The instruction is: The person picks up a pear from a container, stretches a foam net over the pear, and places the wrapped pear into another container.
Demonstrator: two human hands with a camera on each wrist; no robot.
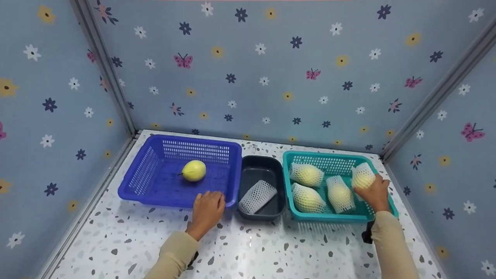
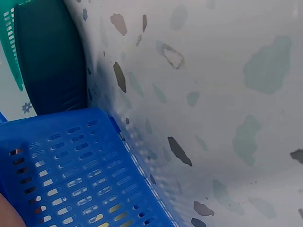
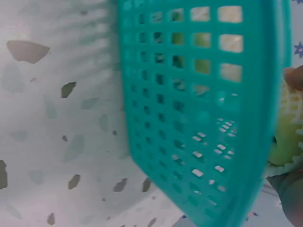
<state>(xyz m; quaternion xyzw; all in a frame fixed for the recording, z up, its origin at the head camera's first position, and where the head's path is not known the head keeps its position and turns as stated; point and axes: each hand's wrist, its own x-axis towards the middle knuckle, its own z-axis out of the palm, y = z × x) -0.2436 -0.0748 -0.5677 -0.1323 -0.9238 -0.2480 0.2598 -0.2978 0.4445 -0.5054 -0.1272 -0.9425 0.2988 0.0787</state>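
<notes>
At the right end of the teal basket [image 1: 333, 219], my right hand [image 1: 378, 193] grips a yellow pear [image 1: 362, 179] in a white foam net. The right wrist view shows this netted pear [image 3: 289, 137] between thumb and fingers, just past the basket's rim. Several more netted pears [image 1: 341, 195] lie in that basket. My left hand [image 1: 208, 211] rests at the front rim of the blue basket [image 1: 170, 202], its fingers loosely bent. Inside the blue basket lies one bare yellow pear [image 1: 194, 171] with its stem pointing left. The left fingertips are mostly hidden in the left wrist view.
Between the baskets stands a dark grey tub [image 1: 263, 172] with an empty foam net [image 1: 257, 197] in it. All three containers sit on a white speckled tabletop [image 1: 271, 248]. Flower-patterned panels [image 1: 248, 69] close off the back and both sides.
</notes>
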